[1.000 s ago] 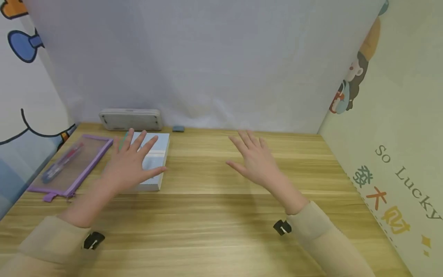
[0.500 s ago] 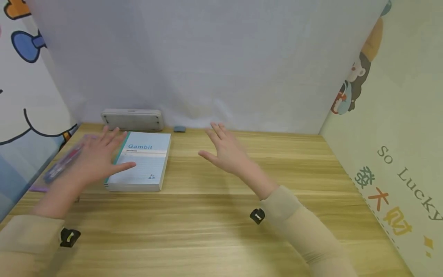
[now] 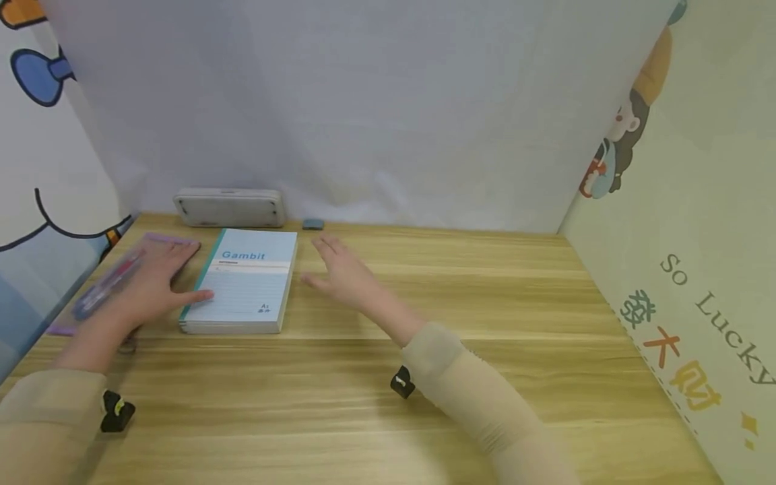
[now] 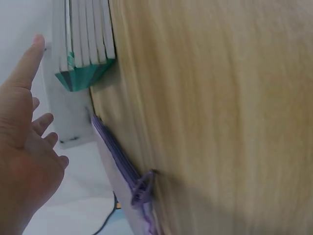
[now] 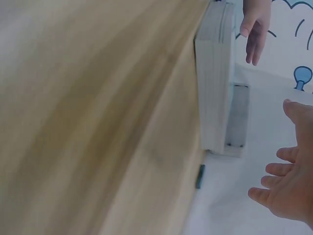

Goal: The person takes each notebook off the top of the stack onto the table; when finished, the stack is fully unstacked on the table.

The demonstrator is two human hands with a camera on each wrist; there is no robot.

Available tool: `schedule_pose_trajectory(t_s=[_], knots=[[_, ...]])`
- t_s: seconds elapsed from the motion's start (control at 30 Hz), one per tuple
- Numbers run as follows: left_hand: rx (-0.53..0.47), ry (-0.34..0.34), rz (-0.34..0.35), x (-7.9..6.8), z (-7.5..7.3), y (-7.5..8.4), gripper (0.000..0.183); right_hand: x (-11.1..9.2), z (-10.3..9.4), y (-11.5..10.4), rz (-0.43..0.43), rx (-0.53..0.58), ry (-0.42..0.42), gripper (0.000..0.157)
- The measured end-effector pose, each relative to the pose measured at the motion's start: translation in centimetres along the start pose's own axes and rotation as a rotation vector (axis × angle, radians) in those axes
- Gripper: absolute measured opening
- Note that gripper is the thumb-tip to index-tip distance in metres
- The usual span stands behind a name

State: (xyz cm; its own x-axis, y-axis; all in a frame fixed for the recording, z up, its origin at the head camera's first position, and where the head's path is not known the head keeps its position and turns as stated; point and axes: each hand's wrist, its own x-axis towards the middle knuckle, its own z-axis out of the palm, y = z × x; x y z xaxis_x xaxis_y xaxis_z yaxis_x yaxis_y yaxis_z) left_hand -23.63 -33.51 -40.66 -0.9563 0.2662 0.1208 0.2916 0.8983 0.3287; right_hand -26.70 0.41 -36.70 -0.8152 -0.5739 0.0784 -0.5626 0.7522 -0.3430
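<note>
A stack of several white and pale-blue notebooks (image 3: 248,286) with green spines lies left of the table's middle. My left hand (image 3: 154,283) hovers at the stack's left side, over the purple-edged pencil pouch (image 3: 109,286), its fingers spread and its thumb reaching over the stack's edge. In the left wrist view the notebooks' spines (image 4: 85,73) face the thumb, and the hand (image 4: 29,142) holds nothing. My right hand (image 3: 345,276) is apart from the stack, just to its right, with fingers extended; the right wrist view shows that hand (image 5: 288,176) holding nothing.
Behind the stack a white pencil case (image 3: 230,209) stands against the white backdrop (image 3: 388,121). Beside it lies a small grey-blue block (image 3: 312,224). A patterned wall (image 3: 685,269) bounds the wooden table (image 3: 461,289) on the right.
My left hand has moved left, off the notebooks to their left side and over the pouch. My right hand has moved left, close to the stack. The notebooks have stayed in place.
</note>
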Motion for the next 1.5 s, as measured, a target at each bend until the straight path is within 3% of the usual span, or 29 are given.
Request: schedule_pose_trajectory(t_s=[0.27, 0.5, 0.67, 0.9, 1.07, 1.17, 1.33, 1.5], knots=[[-0.128, -0.079, -0.074, -0.3, 0.4, -1.1, 0.103, 1.3, 3.5, -1.2, 0.034, 0.236, -0.083, 0.084], [-0.227, -0.125, -0.113, -0.4, 0.7, -2.0, 0.096, 2.0, 5.5, -2.2, 0.033, 0.336, -0.138, 0.085], [-0.23, -0.15, -0.128, -0.2, 0.7, -2.1, 0.088, 2.2, 6.5, -2.7, 0.057, 0.374, -0.151, 0.088], [-0.191, -0.188, -0.145, 0.4, 0.6, -1.6, 0.083, 2.1, 6.8, -2.6, 0.068, 0.481, -0.09, 0.086], [-0.199, -0.213, -0.151, 0.5, 0.5, -1.4, 0.085, 2.0, 6.6, -2.6, 0.099, 0.456, -0.104, 0.089], [-0.196, -0.209, -0.142, 0.4, 0.5, -1.2, 0.086, 1.9, 6.5, -2.6, 0.125, 0.434, -0.117, 0.093], [-0.238, -0.127, -0.104, 0.5, 0.3, -1.0, 0.086, 1.7, 6.4, -2.6, 0.119, 0.44, -0.113, 0.094], [-0.283, -0.087, -0.093, 0.8, 0.1, -0.5, 0.087, 1.5, 6.2, -2.3, 0.095, 0.486, -0.075, 0.093]])
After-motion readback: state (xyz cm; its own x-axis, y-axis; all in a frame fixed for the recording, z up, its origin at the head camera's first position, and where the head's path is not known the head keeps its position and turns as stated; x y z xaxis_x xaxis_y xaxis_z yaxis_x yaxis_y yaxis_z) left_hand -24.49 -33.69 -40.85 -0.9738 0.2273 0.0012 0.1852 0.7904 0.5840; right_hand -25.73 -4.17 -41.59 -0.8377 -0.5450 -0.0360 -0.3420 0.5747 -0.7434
